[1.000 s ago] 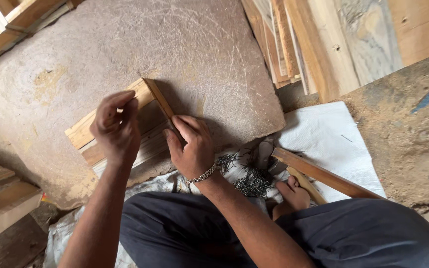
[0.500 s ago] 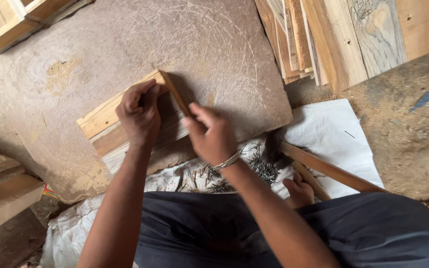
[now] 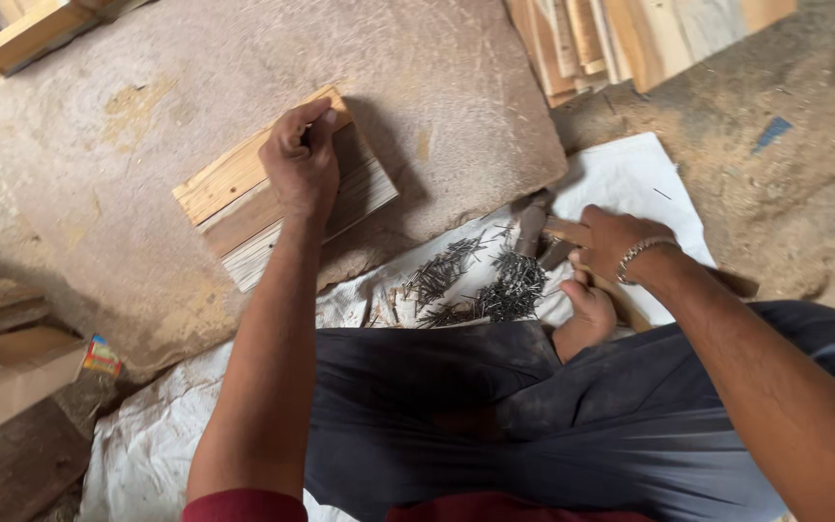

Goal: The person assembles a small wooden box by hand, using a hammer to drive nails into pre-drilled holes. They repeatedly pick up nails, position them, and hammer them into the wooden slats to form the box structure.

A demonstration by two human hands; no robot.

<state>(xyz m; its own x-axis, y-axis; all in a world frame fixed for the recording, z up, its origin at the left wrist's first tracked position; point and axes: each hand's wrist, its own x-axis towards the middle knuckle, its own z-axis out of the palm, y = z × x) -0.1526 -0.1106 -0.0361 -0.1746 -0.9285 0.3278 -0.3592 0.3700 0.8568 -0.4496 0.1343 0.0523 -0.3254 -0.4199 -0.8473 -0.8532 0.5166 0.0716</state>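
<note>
Dusty ground with a big flat stone slab (image 3: 195,116) on it fills most of the view from above. On the slab lie a few short wooden boards (image 3: 244,208) side by side, near its front edge.

The left hand (image 3: 302,159) rests on top of the boards. Its grip is closed: the fingers are curled tight and press down near the far end of the boards. It may pinch something small there, but that is too tiny to tell.

The right hand (image 3: 616,242) is now off the slab. A moment ago it was up by the boards, next to the left hand, with a thin wooden strip. Now it has swung over to the white sheet (image 3: 649,179) at the slab's front right corner. Its grip is closed around a wooden handle (image 3: 567,230). The dark head (image 3: 532,227) on that handle looks like a hammer, lying just beside a heap of small dark nails (image 3: 480,285).

So the thin strip is out of that hand, and the hammer is in it. It looks like the boards are lined up and the work has turned to nailing.

More planks (image 3: 591,39) are stacked past the far right corner of the slab. Dark trousers (image 3: 437,416) cover the person's lap at the bottom.
</note>
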